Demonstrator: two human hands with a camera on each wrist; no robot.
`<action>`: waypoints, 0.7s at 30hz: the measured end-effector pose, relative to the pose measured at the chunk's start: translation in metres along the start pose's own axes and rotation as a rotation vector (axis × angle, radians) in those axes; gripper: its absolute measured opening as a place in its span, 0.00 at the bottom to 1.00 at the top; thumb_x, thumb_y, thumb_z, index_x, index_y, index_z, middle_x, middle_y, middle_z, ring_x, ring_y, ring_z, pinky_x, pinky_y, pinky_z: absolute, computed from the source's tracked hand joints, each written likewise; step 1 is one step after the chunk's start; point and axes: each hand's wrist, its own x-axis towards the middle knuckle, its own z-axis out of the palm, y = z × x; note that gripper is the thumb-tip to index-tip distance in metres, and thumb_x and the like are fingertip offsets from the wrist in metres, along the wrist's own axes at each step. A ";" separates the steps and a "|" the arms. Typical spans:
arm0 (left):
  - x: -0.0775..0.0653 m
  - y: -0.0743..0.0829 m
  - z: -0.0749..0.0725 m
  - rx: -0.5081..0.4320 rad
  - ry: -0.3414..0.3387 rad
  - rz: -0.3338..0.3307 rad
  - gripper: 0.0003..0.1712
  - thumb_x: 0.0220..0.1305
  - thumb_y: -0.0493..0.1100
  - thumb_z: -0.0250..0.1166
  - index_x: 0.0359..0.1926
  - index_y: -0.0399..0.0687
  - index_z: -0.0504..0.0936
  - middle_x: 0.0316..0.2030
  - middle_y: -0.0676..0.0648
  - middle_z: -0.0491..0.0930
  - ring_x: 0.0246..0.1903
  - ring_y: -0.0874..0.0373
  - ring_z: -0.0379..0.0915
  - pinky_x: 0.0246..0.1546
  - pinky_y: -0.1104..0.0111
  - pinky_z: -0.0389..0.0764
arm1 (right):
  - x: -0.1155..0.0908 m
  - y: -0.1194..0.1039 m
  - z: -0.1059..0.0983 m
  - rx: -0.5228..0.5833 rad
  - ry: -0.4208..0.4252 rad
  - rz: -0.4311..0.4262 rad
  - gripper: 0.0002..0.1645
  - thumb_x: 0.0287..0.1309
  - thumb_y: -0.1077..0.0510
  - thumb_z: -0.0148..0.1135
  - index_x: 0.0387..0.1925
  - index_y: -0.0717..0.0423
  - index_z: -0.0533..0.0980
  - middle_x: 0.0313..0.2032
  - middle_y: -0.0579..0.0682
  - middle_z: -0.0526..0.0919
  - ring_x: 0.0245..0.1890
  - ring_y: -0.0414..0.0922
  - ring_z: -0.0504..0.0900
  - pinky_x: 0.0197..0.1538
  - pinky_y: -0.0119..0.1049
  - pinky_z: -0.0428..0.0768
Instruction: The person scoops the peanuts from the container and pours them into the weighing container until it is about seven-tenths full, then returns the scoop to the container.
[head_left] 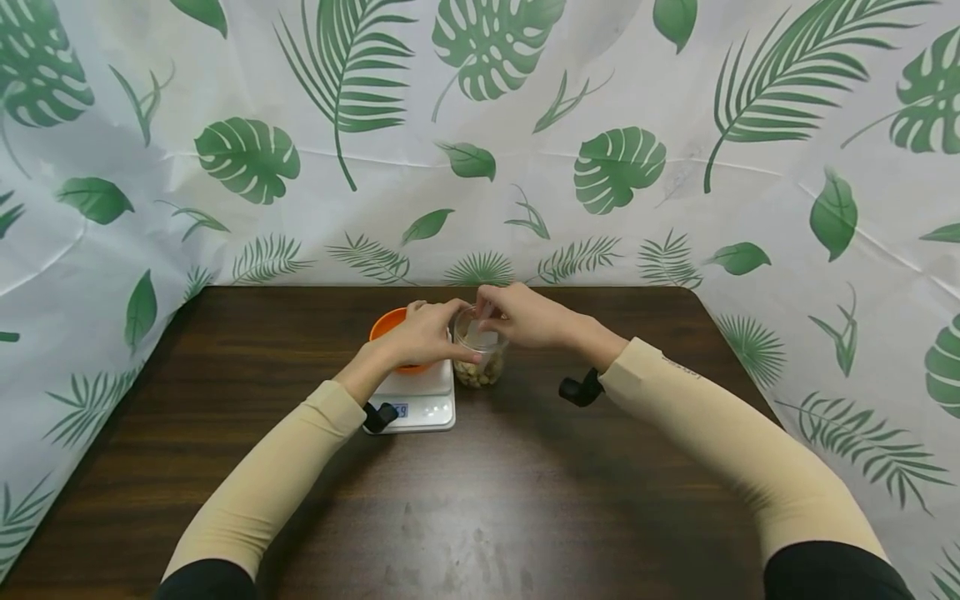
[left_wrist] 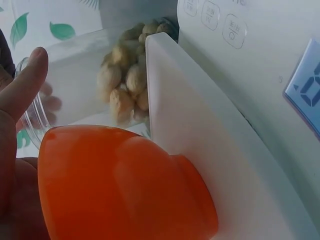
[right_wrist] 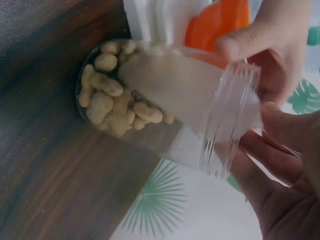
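Observation:
A clear jar with peanuts at its bottom stands just right of a white kitchen scale. My left hand grips the jar at its mouth; its thumb lies along the rim in the left wrist view. From the right, my right hand reaches over the mouth. Its fingers pinch the end of a translucent whitish scoop, which slants down inside the jar to the peanuts. Beneath my left hand, an orange bowl sits on the scale; its contents are mostly hidden.
The scale's lit display faces the front, partly covered by the left wrist camera. A dark wooden table carries everything. Behind its far edge hangs a white sheet printed with green leaves.

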 end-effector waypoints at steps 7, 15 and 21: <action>0.001 0.000 0.000 0.014 0.007 0.006 0.47 0.58 0.63 0.76 0.69 0.43 0.70 0.54 0.47 0.80 0.56 0.50 0.74 0.68 0.41 0.46 | -0.003 0.001 0.003 -0.003 0.098 -0.004 0.07 0.70 0.64 0.64 0.46 0.62 0.76 0.41 0.52 0.86 0.41 0.47 0.86 0.41 0.40 0.84; 0.002 -0.001 0.000 0.008 0.000 0.012 0.47 0.59 0.63 0.75 0.70 0.42 0.70 0.56 0.45 0.81 0.56 0.51 0.74 0.68 0.40 0.46 | -0.002 0.001 0.003 0.022 0.109 0.012 0.07 0.71 0.62 0.63 0.46 0.61 0.77 0.41 0.52 0.85 0.41 0.49 0.86 0.41 0.42 0.84; 0.002 0.001 0.000 0.018 0.007 0.009 0.45 0.59 0.62 0.76 0.67 0.41 0.71 0.54 0.46 0.81 0.54 0.51 0.74 0.67 0.41 0.47 | -0.009 0.001 0.006 0.031 0.208 0.045 0.08 0.72 0.60 0.63 0.47 0.60 0.77 0.42 0.53 0.85 0.41 0.47 0.86 0.41 0.42 0.84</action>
